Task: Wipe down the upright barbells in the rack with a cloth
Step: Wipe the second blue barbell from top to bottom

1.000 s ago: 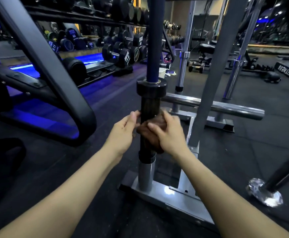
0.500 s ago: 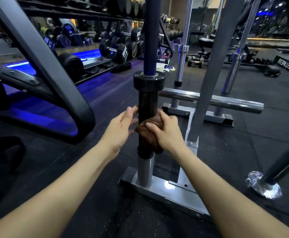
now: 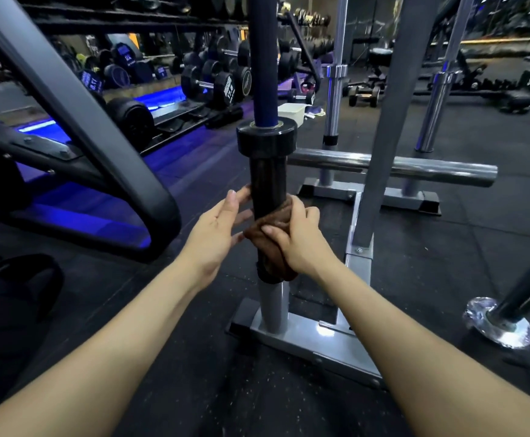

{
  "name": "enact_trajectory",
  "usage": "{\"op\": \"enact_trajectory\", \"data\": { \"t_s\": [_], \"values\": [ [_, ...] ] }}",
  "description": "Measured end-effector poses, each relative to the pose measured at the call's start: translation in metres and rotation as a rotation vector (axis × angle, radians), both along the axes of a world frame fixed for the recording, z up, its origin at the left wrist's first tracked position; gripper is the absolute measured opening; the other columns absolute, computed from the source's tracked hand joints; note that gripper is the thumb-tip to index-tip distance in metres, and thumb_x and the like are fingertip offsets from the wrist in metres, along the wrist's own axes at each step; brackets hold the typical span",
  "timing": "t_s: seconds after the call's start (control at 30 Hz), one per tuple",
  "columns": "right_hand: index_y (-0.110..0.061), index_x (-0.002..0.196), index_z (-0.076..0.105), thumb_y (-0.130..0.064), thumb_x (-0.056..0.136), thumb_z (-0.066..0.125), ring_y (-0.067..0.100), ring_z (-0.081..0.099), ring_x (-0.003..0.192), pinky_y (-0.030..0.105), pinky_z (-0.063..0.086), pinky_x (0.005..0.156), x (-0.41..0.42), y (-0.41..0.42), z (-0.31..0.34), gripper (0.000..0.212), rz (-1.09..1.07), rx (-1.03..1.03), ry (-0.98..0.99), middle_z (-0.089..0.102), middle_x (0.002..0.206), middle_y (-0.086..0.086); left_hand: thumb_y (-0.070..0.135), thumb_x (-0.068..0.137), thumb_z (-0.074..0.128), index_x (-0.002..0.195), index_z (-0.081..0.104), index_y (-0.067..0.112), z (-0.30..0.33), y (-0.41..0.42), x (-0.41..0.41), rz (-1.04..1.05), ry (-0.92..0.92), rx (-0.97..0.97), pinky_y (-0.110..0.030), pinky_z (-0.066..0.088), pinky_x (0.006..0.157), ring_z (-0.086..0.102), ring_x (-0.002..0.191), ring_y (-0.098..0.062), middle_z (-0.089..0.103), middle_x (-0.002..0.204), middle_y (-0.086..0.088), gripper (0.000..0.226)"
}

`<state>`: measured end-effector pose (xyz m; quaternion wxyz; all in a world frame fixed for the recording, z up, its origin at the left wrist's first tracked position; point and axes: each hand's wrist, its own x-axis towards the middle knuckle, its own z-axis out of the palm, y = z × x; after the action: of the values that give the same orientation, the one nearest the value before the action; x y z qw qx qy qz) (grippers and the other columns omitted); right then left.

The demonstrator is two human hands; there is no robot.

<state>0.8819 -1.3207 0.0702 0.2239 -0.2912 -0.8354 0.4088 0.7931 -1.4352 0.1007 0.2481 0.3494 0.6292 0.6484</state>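
Note:
An upright barbell with a blue shaft and a black sleeve (image 3: 268,187) stands in a grey floor rack (image 3: 304,342). My right hand (image 3: 295,241) grips a brown cloth (image 3: 273,238) wrapped round the lower part of the sleeve. Beside the sleeve on its left is my left hand (image 3: 216,228), fingers straight, fingertips touching the sleeve at its side. Two more chrome barbells (image 3: 333,99) stand upright behind, in the same rack.
A horizontal chrome peg (image 3: 393,168) juts out right of the sleeve, beside a grey upright post (image 3: 383,137). A black machine frame (image 3: 106,171) curves at the left. A dumbbell rack (image 3: 213,80) lines the back. A foil-wrapped bar foot (image 3: 497,320) rests at right.
My right hand with the cloth has slid slightly down and round the sleeve. My left hand has opened and shifted a little away, now only touching with its fingertips.

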Motion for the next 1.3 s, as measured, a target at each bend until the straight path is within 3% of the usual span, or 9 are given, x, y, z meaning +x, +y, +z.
{"op": "enact_trajectory", "data": {
  "t_s": [0.1, 0.27, 0.4, 0.57, 0.67, 0.77, 0.97, 1.13, 1.3],
  "values": [
    [-0.019, 0.149, 0.022, -0.038, 0.092, 0.057, 0.041, 0.042, 0.121, 0.043, 0.035, 0.105, 0.002, 0.000, 0.024, 0.069, -0.046, 0.119, 0.031, 0.030, 0.134, 0.014, 0.042, 0.099, 0.028, 0.124, 0.052, 0.034, 0.003, 0.000, 0.004, 0.012, -0.001, 0.000, -0.026, 0.045, 0.086, 0.054, 0.118, -0.009, 0.057, 0.131, 0.010, 0.036],
    [-0.017, 0.153, 0.004, -0.046, 0.096, 0.045, 0.043, 0.037, 0.121, 0.046, 0.035, 0.098, -0.008, -0.009, 0.046, 0.075, -0.174, 0.311, 0.132, 0.025, 0.140, 0.017, 0.056, 0.089, 0.032, 0.126, 0.055, 0.029, -0.003, 0.001, -0.001, 0.025, -0.027, -0.013, -0.030, 0.045, 0.086, 0.055, 0.120, -0.011, 0.060, 0.128, 0.009, 0.052],
    [-0.019, 0.153, 0.006, -0.041, 0.094, 0.050, 0.044, 0.044, 0.116, 0.045, 0.038, 0.093, -0.006, -0.012, 0.008, 0.077, -0.121, 0.202, 0.071, 0.028, 0.137, 0.016, 0.052, 0.093, 0.029, 0.128, 0.053, 0.032, -0.016, 0.000, -0.002, 0.027, -0.024, -0.056, -0.032, 0.041, 0.095, 0.052, 0.121, -0.008, 0.059, 0.130, 0.008, 0.046],
    [-0.018, 0.150, 0.012, -0.041, 0.095, 0.051, 0.047, 0.043, 0.118, 0.044, 0.038, 0.097, 0.010, -0.008, -0.023, 0.071, -0.020, 0.090, -0.263, 0.028, 0.137, 0.015, 0.048, 0.096, 0.028, 0.134, 0.047, 0.030, -0.017, -0.001, 0.008, 0.058, -0.032, -0.102, -0.038, 0.038, 0.104, 0.051, 0.120, -0.009, 0.053, 0.135, 0.012, 0.046],
    [-0.016, 0.147, 0.019, -0.040, 0.092, 0.056, 0.045, 0.039, 0.120, 0.044, 0.036, 0.097, 0.008, -0.003, 0.008, 0.070, -0.045, 0.205, -0.136, 0.029, 0.135, 0.014, 0.048, 0.096, 0.028, 0.132, 0.050, 0.027, -0.015, 0.000, 0.006, 0.048, -0.026, -0.096, -0.035, 0.041, 0.101, 0.053, 0.119, -0.010, 0.056, 0.133, 0.008, 0.047],
    [-0.017, 0.152, 0.006, -0.048, 0.093, 0.050, 0.042, 0.034, 0.123, 0.046, 0.035, 0.099, 0.001, -0.003, 0.033, 0.079, -0.079, 0.267, 0.009, 0.023, 0.140, 0.014, 0.049, 0.095, 0.029, 0.119, 0.059, 0.026, -0.017, 0.002, 0.002, 0.074, -0.066, -0.071, -0.033, 0.045, 0.094, 0.057, 0.115, -0.014, 0.063, 0.122, 0.002, 0.044],
    [-0.018, 0.152, -0.001, -0.050, 0.092, 0.049, 0.046, 0.039, 0.120, 0.051, 0.036, 0.099, -0.005, -0.008, 0.005, 0.085, -0.049, 0.190, -0.041, 0.023, 0.141, 0.017, 0.059, 0.082, 0.034, 0.117, 0.058, 0.037, -0.032, 0.001, -0.001, 0.048, -0.040, -0.076, -0.034, 0.042, 0.096, 0.057, 0.117, -0.011, 0.063, 0.124, 0.006, 0.048],
    [-0.014, 0.152, -0.004, -0.042, 0.096, 0.050, 0.048, 0.032, 0.128, 0.047, 0.029, 0.106, 0.008, -0.008, -0.019, 0.082, 0.034, 0.032, -0.342, 0.015, 0.147, 0.019, 0.049, 0.095, 0.028, 0.126, 0.051, 0.034, -0.034, -0.002, 0.009, 0.041, -0.080, -0.140, -0.034, 0.037, 0.097, 0.051, 0.123, -0.012, 0.055, 0.134, 0.008, 0.041],
    [-0.010, 0.152, -0.002, -0.038, 0.096, 0.050, 0.047, 0.032, 0.126, 0.046, 0.030, 0.104, 0.001, -0.004, 0.024, 0.081, -0.031, 0.203, -0.110, 0.017, 0.145, 0.018, 0.041, 0.100, 0.031, 0.121, 0.056, 0.028, -0.034, 0.002, 0.009, 0.069, -0.046, -0.155, -0.031, 0.042, 0.092, 0.056, 0.117, -0.012, 0.062, 0.124, 0.004, 0.035]
  ]
}}
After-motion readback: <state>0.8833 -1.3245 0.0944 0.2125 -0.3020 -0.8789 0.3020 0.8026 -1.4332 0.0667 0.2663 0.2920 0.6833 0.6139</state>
